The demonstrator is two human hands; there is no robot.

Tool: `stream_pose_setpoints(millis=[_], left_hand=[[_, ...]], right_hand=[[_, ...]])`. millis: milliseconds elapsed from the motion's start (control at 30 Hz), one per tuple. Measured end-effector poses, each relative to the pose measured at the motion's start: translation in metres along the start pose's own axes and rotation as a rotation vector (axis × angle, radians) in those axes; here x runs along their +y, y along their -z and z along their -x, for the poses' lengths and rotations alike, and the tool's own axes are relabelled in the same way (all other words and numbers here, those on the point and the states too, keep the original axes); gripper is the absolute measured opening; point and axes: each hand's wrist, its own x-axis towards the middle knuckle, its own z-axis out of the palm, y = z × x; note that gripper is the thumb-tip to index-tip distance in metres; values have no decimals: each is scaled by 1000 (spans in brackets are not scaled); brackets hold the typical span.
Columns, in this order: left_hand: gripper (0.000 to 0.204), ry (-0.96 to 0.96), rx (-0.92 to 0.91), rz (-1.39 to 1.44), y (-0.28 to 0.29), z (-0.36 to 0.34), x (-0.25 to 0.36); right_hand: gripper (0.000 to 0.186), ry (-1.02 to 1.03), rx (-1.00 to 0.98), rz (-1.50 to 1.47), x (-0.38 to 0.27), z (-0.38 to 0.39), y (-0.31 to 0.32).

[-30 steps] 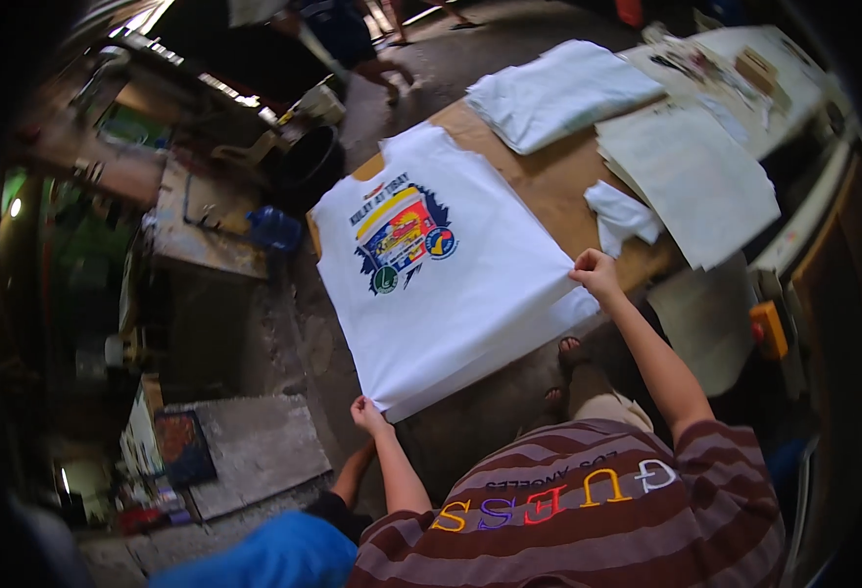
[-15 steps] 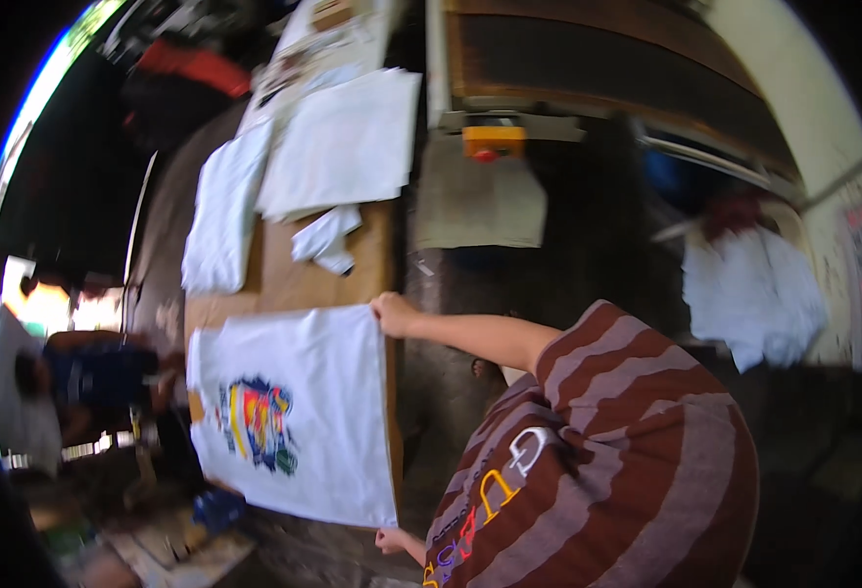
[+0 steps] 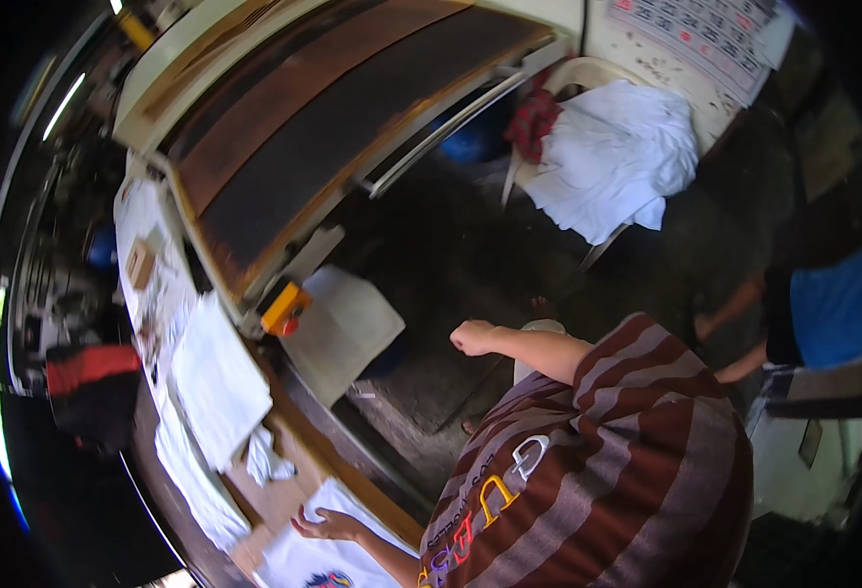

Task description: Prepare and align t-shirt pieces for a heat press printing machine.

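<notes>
A white cloth with a colourful printed emblem (image 3: 289,561) lies on the brown table at the lower edge, partly cut off by the picture. Above it, fingers spread, my left hand (image 3: 329,525) holds nothing; whether it touches the cloth I cannot tell. My right hand (image 3: 474,338) is curled into a loose fist out over the dark floor, away from the table, with nothing seen in it. Beyond the printed cloth are a small crumpled white cloth (image 3: 268,458), a stack of flat white sheets (image 3: 217,377) and a long folded white cloth (image 3: 196,475).
A large press-like machine (image 3: 353,127) with a dark flat bed stands ahead. At its corner is a yellow control box (image 3: 285,308) with a red button, beside a pale panel (image 3: 345,328). White cloths (image 3: 612,152) cover a chair. Another person in blue (image 3: 836,304) bends at right.
Both hands have let go of the printed cloth's edge. My right hand has swung right, off the table. The view has turned right, bringing the chair, a wall calendar and another person into sight.
</notes>
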Motion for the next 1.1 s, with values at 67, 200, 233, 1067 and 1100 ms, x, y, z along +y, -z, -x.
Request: stream_pose_setpoints(millis=[67, 200, 233, 1067, 1100], left_hand=[[25, -96, -43, 145, -34, -10, 64], [27, -349, -217, 422, -92, 23, 217], [28, -452, -233, 501, -105, 38, 255], [18, -873, -1393, 742, -196, 259, 670], [18, -921, -1423, 778, -192, 261, 695]], right_hand=[[9, -163, 159, -143, 46, 13, 29], [10, -347, 533, -324, 164, 42, 88], [10, -383, 628, -360, 194, 48, 106], [20, -285, 1115, -977, 525, 196, 388], [17, -234, 950, -991, 490, 202, 407]])
